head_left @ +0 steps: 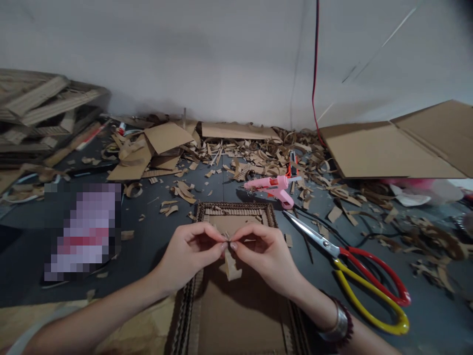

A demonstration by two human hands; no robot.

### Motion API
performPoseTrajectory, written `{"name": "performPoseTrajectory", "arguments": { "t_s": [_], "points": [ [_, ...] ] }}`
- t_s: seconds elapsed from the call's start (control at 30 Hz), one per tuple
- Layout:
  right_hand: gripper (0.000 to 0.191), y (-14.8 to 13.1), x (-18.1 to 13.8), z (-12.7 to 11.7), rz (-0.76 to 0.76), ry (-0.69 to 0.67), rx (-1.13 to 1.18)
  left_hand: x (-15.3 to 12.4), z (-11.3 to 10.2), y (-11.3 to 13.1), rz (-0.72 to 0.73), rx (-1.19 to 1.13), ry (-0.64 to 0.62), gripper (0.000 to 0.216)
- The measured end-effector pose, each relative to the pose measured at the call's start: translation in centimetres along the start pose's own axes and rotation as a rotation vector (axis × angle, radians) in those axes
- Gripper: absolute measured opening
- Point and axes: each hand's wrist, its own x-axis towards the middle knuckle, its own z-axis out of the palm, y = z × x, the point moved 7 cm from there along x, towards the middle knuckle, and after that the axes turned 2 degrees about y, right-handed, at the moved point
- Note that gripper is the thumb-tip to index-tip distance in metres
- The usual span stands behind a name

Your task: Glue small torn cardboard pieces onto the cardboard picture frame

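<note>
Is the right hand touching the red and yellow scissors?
Apart: the head view shows the right hand clear of the red and yellow scissors, with dark surface between them.

Left hand (188, 256), right hand (264, 259) pinch cardboard scrap (231, 266) above frame (236, 205).

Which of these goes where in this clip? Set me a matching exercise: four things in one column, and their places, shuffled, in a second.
Things:
1. Pink hot glue gun
2. Red-and-yellow-handled scissors
3. Small cardboard piece
4. Metal bangle

Places:
A. Lying to the right of the corrugated cardboard frame
B. Pinched by the left hand and right hand
C. Around the right hand's wrist
D. Lying beyond the frame, near cardboard scraps

Pairs: 1-D, 2-A, 3-B, 4-C
</note>
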Motion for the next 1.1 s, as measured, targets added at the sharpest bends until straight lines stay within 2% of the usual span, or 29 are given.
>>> {"name": "performPoseTrajectory", "arguments": {
  "t_s": [0.17,0.3,0.4,0.47,0.73,0.97,1.1],
  "points": [
    [0.009,0.7,0.3,0.2,0.13,-0.054,0.089,-0.5,-0.1,0.6,0.119,0.099,-0.002,0.007],
    [0.008,1.5,0.3,0.1,0.236,-0.062,0.116,-1.0,0.1,2.0,0.324,0.309,-0.007,0.012],
    [0.008,1.8,0.3,0.1,0.272,-0.074,0.12,-1.4,0.4,2.9,0.453,0.423,-0.007,0.013],
    [0.01,1.8,0.3,0.0,0.271,-0.077,0.106,-1.4,0.5,3.1,0.485,0.448,-0.011,0.013],
    [0.004,1.0,0.3,-0.3,0.182,-0.098,0.009,-1.1,0.5,2.4,0.412,0.436,-0.009,0.011],
    [0.005,1.0,0.1,-0.3,0.126,-0.084,-0.063,-0.8,0.6,2.0,0.289,0.336,-0.054,0.005],
    [0.006,0.3,-0.1,-0.4,0.043,-0.07,-0.148,-0.7,0.5,1.6,0.214,0.315,-0.052,0.003]
  ]
}}
